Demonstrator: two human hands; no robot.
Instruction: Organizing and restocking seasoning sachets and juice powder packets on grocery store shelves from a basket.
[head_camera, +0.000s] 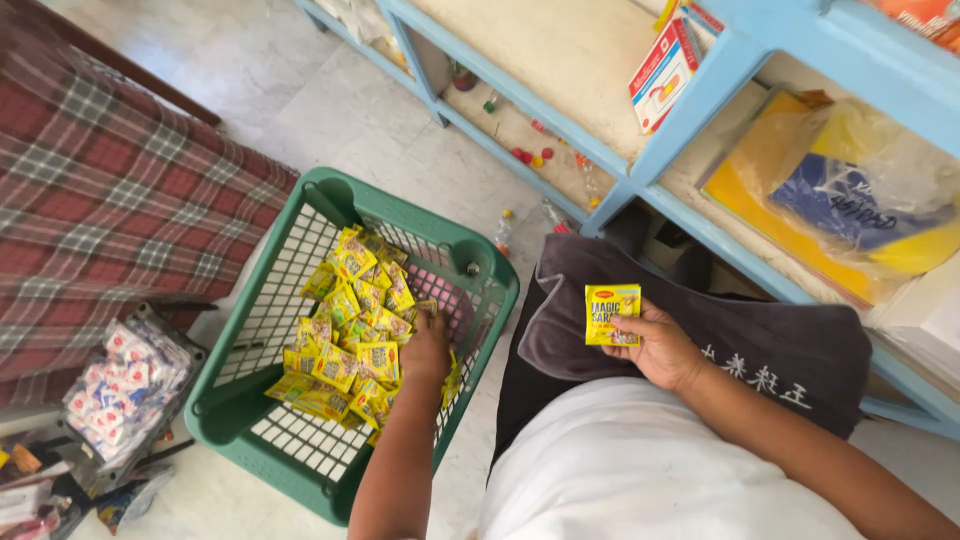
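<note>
Reaching into a green plastic basket (232, 400), the left hand (428, 350) rests fingers-down among loose yellow sachets (350, 340); whether they pinch one cannot be told. Right hand (655, 345), over a dark cloth (790, 350) on the lap, pinches a single yellow sachet (612, 314). Basket's lower-left mesh bare; pale floor (330, 110) open between plaid fabric (100, 190) and blue shelf (640, 165) edge
</note>
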